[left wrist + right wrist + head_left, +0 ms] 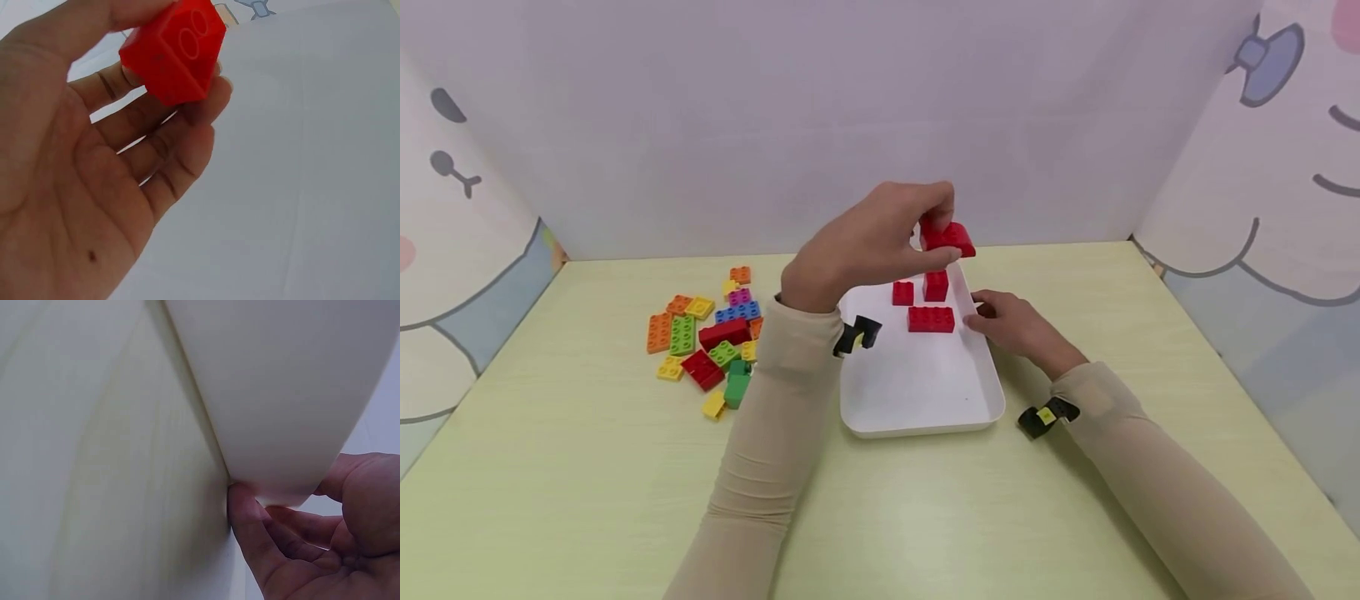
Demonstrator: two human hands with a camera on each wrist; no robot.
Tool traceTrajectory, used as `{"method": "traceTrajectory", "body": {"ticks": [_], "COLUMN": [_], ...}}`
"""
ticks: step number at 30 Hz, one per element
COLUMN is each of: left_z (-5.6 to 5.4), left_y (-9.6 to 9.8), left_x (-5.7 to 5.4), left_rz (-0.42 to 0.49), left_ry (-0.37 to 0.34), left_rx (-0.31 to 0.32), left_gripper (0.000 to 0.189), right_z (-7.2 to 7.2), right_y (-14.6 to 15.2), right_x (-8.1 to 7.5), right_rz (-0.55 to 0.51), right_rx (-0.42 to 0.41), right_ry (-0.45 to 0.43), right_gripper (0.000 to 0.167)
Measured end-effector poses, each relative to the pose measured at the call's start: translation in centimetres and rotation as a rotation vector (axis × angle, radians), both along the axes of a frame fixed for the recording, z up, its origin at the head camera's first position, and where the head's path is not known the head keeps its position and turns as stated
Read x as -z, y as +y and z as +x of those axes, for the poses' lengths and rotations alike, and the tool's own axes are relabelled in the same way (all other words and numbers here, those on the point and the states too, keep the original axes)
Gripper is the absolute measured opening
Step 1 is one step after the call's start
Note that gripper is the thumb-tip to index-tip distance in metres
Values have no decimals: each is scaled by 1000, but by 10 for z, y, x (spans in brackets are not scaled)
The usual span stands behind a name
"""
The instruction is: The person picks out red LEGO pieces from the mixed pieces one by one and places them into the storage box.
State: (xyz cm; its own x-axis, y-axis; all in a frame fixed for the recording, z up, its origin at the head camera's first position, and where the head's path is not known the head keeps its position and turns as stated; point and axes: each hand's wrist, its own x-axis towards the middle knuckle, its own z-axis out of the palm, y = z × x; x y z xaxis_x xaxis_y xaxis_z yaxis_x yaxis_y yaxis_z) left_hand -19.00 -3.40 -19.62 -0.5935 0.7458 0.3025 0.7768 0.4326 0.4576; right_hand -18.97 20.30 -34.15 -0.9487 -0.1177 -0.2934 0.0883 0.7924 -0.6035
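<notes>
My left hand [876,237] pinches a red toy building brick [955,240] between thumb and fingers, raised over the far end of a white tray [917,383]. Hollow tubes show on the underside of this brick [178,56] in the left wrist view. Inside the tray lie a small red brick [903,292], a taller red one [936,287] and a longer red one [931,320]. My right hand [1022,329] grips the tray's right side, thumb at the rim. The right wrist view has its fingers against the outer tray wall [269,394].
Left of the tray, loose bricks lie in a pile, among them a dark red brick [703,370], a light green brick [682,335] and a blue brick [737,312]. My left forearm covers part of that side. A pale wall [760,167] stands behind the table [587,467].
</notes>
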Motion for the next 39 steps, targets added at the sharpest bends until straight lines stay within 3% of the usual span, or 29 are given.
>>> {"method": "traceTrajectory", "body": {"ticks": [12, 21, 27, 35, 39], "left_z": [-3, -6, -9, -14, -16], "left_y": [1, 13, 24, 27, 34], "left_x": [3, 10, 17, 31, 40], "left_rz": [-35, -119, -206, -318, -424], "left_ry": [9, 29, -25, -147, -179], "left_rx": [1, 32, 34, -17, -48], "left_gripper": [25, 24, 38, 34, 32], "right_z": [1, 0, -1, -3, -3], "right_y": [0, 1, 1, -2, -2], "right_x": [-1, 0, 1, 4, 4], "right_rz": [-11, -9, -8, -5, -8], "right_rx": [2, 1, 1, -20, -21], "right_ry": [-3, 14, 9, 30, 45], "right_gripper": [58, 55, 59, 52, 45]}}
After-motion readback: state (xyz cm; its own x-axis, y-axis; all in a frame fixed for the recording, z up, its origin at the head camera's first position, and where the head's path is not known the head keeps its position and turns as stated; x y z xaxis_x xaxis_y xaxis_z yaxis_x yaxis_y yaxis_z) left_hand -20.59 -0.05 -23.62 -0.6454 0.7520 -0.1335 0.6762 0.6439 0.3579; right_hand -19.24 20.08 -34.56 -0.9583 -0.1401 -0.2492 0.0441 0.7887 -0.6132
